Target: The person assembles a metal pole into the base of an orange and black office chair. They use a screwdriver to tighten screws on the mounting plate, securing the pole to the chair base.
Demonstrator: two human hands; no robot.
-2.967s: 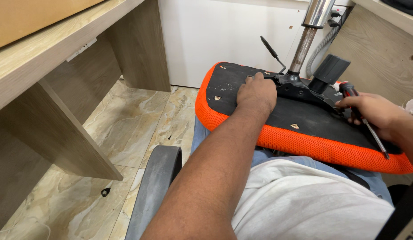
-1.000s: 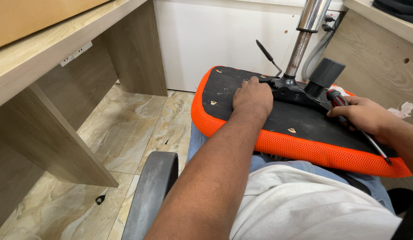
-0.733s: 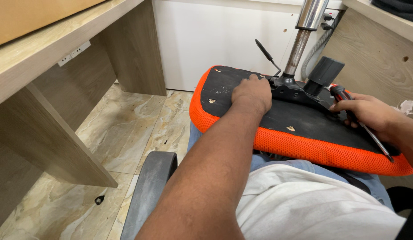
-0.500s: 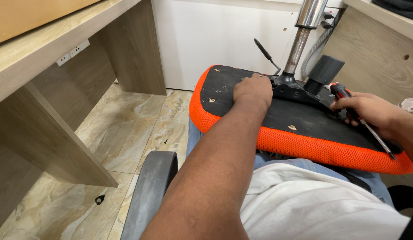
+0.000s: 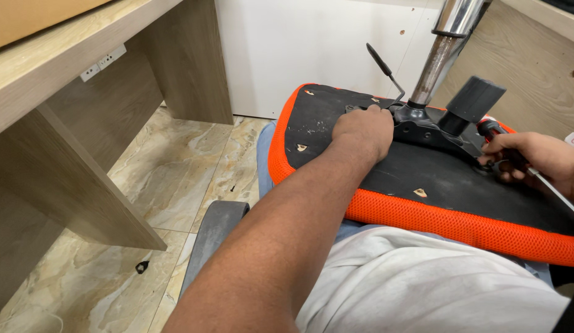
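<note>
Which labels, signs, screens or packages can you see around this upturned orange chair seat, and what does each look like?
Small tag: on the wooden panel at far right, just past the right hand; a little white rectangle with red marks, too small to make out.
Brown board or box edge: on top of the desk at upper left; flat, plain tan, possibly cardboard.
No screens or signs in view.

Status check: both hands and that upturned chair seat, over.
Left hand pressing the seat mechanism. Right hand gripping a screwdriver. Orange-edged chair seat across lap. Nothing obstructing.
</note>
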